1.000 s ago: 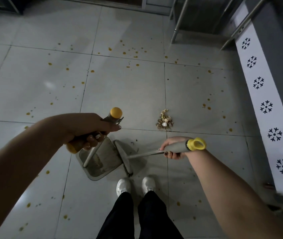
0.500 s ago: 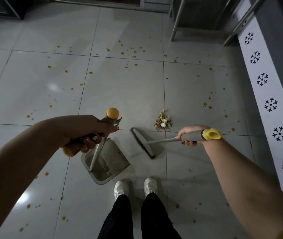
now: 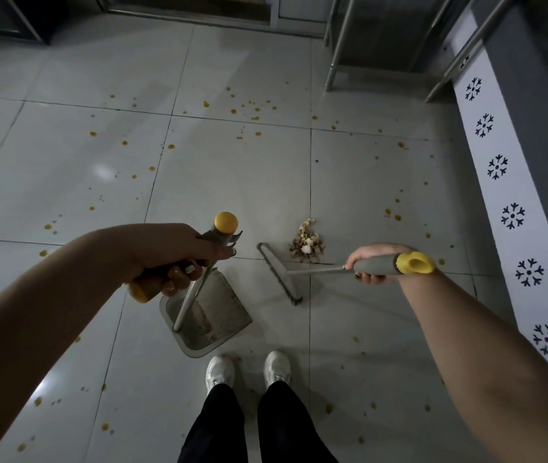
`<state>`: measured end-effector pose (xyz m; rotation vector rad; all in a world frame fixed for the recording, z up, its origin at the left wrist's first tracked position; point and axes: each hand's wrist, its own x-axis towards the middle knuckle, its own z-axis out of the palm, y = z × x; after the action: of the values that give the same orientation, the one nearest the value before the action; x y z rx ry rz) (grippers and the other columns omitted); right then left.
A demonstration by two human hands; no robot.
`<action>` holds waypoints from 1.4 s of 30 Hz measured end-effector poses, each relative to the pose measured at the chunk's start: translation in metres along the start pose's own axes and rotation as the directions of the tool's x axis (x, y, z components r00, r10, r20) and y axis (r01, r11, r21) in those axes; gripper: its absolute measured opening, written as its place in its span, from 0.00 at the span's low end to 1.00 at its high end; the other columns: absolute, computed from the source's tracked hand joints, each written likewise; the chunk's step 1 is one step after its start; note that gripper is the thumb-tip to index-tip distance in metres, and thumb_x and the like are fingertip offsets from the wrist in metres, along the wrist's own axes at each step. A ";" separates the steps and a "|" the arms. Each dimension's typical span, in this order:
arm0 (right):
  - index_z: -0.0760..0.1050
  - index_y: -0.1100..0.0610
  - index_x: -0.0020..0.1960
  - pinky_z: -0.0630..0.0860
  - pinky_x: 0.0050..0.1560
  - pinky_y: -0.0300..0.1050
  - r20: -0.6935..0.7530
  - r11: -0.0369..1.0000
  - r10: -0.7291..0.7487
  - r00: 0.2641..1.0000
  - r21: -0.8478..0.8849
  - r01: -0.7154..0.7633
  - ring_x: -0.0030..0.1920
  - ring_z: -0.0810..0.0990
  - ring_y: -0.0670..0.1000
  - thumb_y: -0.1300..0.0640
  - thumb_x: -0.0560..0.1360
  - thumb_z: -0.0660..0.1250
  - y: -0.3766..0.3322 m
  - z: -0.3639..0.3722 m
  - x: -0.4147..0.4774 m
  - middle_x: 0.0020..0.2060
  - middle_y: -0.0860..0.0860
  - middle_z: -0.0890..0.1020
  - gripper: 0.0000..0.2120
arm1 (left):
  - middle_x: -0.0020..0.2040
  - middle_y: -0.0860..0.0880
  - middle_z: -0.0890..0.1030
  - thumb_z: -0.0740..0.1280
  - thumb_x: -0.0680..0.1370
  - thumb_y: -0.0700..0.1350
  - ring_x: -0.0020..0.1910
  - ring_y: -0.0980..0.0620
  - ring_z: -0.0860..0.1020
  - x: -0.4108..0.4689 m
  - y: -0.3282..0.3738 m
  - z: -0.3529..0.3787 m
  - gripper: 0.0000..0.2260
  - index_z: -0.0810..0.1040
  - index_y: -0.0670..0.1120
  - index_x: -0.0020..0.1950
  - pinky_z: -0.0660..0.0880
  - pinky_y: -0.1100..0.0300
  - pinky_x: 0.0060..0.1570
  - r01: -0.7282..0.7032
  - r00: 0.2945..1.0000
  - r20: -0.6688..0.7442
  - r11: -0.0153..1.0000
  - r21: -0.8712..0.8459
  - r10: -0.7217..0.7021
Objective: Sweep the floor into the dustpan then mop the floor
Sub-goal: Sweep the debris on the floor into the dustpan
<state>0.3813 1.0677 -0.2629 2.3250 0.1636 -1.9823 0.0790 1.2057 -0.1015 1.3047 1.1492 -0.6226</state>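
**Nearly at the pile: sweeping step under way**

Right now the left hand (image 3: pixel 169 252) is clenched around the grey, yellow-capped upright handle (image 3: pixel 199 275) of the grey metal dustpan (image 3: pixel 214 320), whose pan rests on the pale tiled floor (image 3: pixel 232 182) just ahead of the white shoes (image 3: pixel 220 372). The right hand (image 3: pixel 374 262) grips the grey broom handle with its yellow end (image 3: pixel 414 263); the flat broom head (image 3: pixel 279 279) sits on the floor between the dustpan and a small heap of tan and white scraps (image 3: pixel 307 243), just beside that heap but apparently not touching it. Sweeping seems to be the step in hand; mopping has not begun, and orange spots (image 3: pixel 234 111) dot the tiles. Next, the broom head likely needs to go behind the heap and draw it toward the dustpan's open lip.
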 end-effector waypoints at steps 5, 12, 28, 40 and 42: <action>0.68 0.61 0.37 0.65 0.15 0.30 0.099 0.997 0.002 0.995 0.078 -0.010 0.15 0.71 0.45 0.57 0.78 0.61 0.003 0.010 0.015 0.19 0.52 0.73 0.12 | 0.21 0.50 0.66 0.66 0.75 0.52 0.17 0.57 0.62 0.001 -0.002 0.005 0.16 0.68 0.43 0.35 0.63 0.66 0.19 0.022 0.999 -0.025 1.000 -0.017 -0.022; 0.69 0.60 0.35 0.69 0.17 0.31 0.015 0.998 0.019 1.000 -0.067 -0.018 0.16 0.73 0.45 0.56 0.77 0.61 -0.008 0.007 0.019 0.18 0.51 0.74 0.14 | 0.21 0.49 0.67 0.78 0.46 0.59 0.16 0.57 0.64 -0.014 -0.017 0.011 0.31 0.70 0.42 0.35 0.65 0.66 0.18 0.031 1.000 0.003 0.996 -0.089 -0.031; 0.68 0.61 0.37 0.66 0.15 0.31 0.156 0.998 -0.043 0.987 -0.048 0.051 0.17 0.72 0.45 0.56 0.77 0.61 0.016 0.121 -0.022 0.21 0.51 0.74 0.12 | 0.22 0.51 0.66 0.65 0.76 0.52 0.17 0.57 0.63 -0.065 -0.104 0.047 0.15 0.68 0.43 0.37 0.64 0.68 0.20 -0.008 0.993 -0.116 0.992 -0.128 -0.007; 0.69 0.60 0.40 0.68 0.16 0.32 0.228 1.000 0.014 0.974 -0.004 -0.013 0.17 0.73 0.45 0.56 0.77 0.62 0.051 0.198 -0.008 0.23 0.52 0.75 0.10 | 0.21 0.51 0.67 0.65 0.77 0.50 0.16 0.58 0.63 -0.097 -0.159 0.073 0.14 0.67 0.44 0.36 0.64 0.68 0.19 -0.031 0.996 -0.090 0.983 -0.181 0.015; 0.69 0.61 0.39 0.68 0.16 0.32 0.191 1.000 0.013 0.981 -0.016 -0.010 0.17 0.73 0.45 0.56 0.77 0.62 0.055 0.194 0.002 0.22 0.52 0.75 0.11 | 0.21 0.51 0.67 0.65 0.77 0.50 0.16 0.58 0.63 -0.093 -0.160 0.075 0.14 0.67 0.44 0.36 0.64 0.69 0.19 -0.018 0.996 -0.088 0.980 -0.197 0.001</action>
<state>0.1990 0.9883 -0.2960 2.1047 0.1510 -2.1752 -0.0736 1.0774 -0.0933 1.1754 1.2427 -0.4351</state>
